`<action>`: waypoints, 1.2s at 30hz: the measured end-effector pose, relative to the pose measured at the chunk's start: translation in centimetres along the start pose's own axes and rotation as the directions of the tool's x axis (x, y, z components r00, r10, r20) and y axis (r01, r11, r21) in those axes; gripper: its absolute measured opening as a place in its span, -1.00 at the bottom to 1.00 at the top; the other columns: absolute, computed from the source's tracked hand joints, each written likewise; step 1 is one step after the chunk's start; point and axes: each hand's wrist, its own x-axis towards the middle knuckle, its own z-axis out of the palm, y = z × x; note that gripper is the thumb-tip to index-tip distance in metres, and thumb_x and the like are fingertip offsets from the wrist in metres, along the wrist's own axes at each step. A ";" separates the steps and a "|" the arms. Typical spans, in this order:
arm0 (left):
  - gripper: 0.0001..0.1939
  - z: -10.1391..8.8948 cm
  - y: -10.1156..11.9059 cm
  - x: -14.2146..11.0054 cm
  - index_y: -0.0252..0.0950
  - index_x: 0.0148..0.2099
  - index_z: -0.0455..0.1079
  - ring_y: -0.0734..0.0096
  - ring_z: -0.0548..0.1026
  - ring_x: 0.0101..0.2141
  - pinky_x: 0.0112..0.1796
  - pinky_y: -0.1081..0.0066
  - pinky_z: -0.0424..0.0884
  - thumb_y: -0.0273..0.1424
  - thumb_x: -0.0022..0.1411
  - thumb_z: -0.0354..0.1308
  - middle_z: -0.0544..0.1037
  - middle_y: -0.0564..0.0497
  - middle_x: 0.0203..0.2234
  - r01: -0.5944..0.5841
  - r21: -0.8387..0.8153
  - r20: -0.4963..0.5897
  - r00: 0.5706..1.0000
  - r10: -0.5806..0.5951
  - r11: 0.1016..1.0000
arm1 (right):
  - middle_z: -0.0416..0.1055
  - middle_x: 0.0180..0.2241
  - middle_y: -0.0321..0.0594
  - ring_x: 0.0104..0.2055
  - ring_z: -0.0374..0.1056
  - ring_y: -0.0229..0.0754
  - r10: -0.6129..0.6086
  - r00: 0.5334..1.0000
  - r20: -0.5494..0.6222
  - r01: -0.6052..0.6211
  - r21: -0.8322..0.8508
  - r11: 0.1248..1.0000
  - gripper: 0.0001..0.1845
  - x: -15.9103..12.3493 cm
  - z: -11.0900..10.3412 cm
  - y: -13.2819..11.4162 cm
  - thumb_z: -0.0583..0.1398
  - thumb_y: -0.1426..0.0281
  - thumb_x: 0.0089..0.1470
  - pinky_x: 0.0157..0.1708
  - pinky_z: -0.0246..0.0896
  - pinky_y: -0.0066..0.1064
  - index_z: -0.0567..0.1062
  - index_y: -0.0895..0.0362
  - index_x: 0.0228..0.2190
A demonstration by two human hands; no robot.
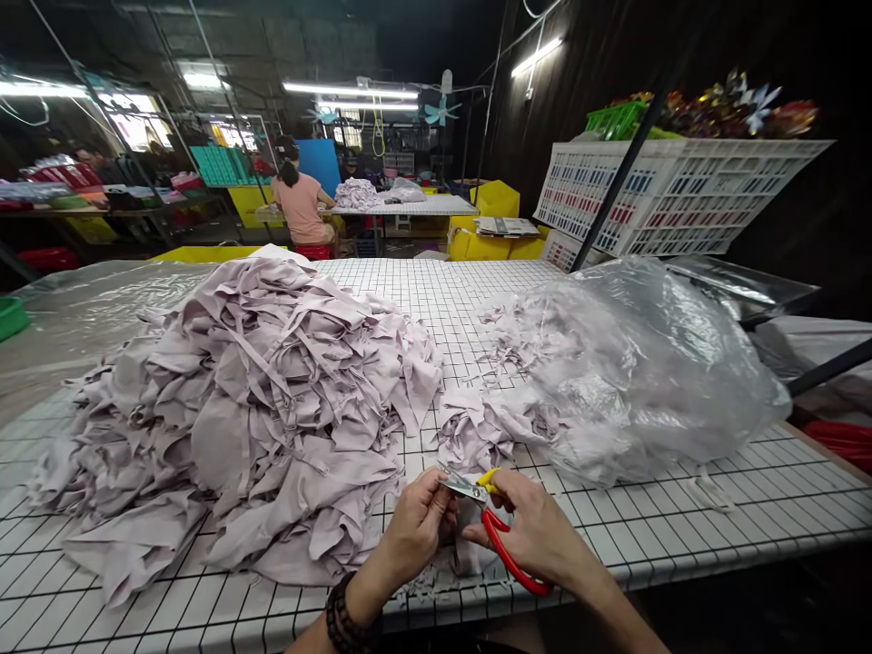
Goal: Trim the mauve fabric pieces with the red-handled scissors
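Observation:
My right hand (528,527) is closed around scissors (500,549) with one red and one yellow handle. Their metal blades are parted and point left, right beside the fingertips of my left hand (419,518). That hand is pinched on a pale mauve fabric piece (470,545), mostly hidden by my fingers, which hangs down between both hands. A large heap of the same mauve fabric pieces (272,409) lies to the left. Just beyond the scissors is a smaller bunch of fabric (477,427). Small cut scraps (429,581) are scattered below my left hand.
A clear plastic bag (654,381) with mauve pieces at its mouth lies on the right of the grid-patterned table (422,295). A white crate (681,195) stands behind it, by a dark slanted pole (619,173). Farther back, a person (303,204) sits at another table.

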 end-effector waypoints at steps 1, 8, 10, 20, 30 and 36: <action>-0.68 0.0 0.0 0.0 -0.31 -0.33 0.30 0.48 0.37 -0.50 -0.45 0.52 0.30 -0.17 0.32 -0.05 0.38 0.05 -0.51 0.000 -0.002 0.001 1.000 0.000 1.000 | 0.33 -0.45 -0.32 -0.41 0.22 -0.20 -0.002 1.000 -0.004 0.002 -0.007 1.000 -0.60 0.0 0.0 0.0 0.32 0.09 -0.18 -0.42 0.07 -0.42 0.31 0.08 -0.48; -0.66 0.0 0.3 -0.3 -0.33 -0.35 0.30 0.52 0.34 -0.52 -0.49 0.54 0.27 -0.16 0.31 -0.04 0.36 0.06 -0.52 0.009 -0.038 0.013 1.000 -0.009 0.999 | 0.32 -0.51 -0.32 -0.44 0.20 -0.21 -0.001 1.000 -0.014 0.000 -0.105 0.994 -0.64 -0.2 0.4 0.3 0.26 0.09 -0.10 -0.46 0.01 -0.42 0.29 0.08 -0.53; -0.66 0.0 0.4 -0.3 -0.33 -0.35 0.29 0.53 0.33 -0.52 -0.49 0.54 0.26 -0.16 0.31 -0.04 0.36 0.06 -0.52 0.023 -0.056 0.017 1.000 -0.022 0.998 | 0.31 -0.53 -0.32 -0.47 0.18 -0.22 -0.005 1.000 -0.027 0.001 -0.129 0.992 -0.66 -0.2 0.6 0.4 0.24 0.12 -0.08 -0.49 -0.01 -0.43 0.28 0.08 -0.55; -0.64 0.2 0.3 -0.4 -0.36 -0.31 0.33 0.58 0.29 -0.58 -0.55 0.57 0.19 -0.13 0.29 -0.01 0.33 0.08 -0.56 0.070 -0.128 0.056 0.996 -0.063 0.989 | 0.26 -0.61 -0.35 -0.55 0.12 -0.28 -0.061 0.995 -0.078 0.048 -0.152 0.987 -0.64 -0.5 1.2 1.7 0.23 0.15 -0.06 -0.53 -0.11 -0.45 0.24 0.09 -0.61; -0.66 -0.1 0.2 -0.1 -0.32 -0.26 0.35 0.38 0.40 -0.35 -0.28 0.41 0.35 -0.19 0.33 -0.10 0.41 -0.04 -0.39 -0.012 0.194 0.044 0.999 0.003 0.981 | 0.17 -0.64 -0.42 -0.57 0.06 -0.32 0.078 0.997 0.010 -0.078 0.118 0.990 -0.62 -0.7 1.1 3.8 0.24 0.15 -0.07 -0.57 -0.09 -0.50 0.23 0.10 -0.63; -0.55 1.4 -4.0 0.7 -0.33 0.00 0.33 0.08 0.37 -0.09 -0.08 0.19 0.30 -0.36 0.02 0.21 0.42 -0.16 -0.13 0.029 0.738 -0.032 0.999 -0.009 0.675 | 0.30 -0.59 -0.37 -0.49 0.24 -0.21 0.385 0.918 -0.092 -0.354 0.243 0.903 -0.64 0.1 0.1 8.5 0.19 0.07 -0.04 -0.46 0.11 -0.43 0.33 0.11 -0.54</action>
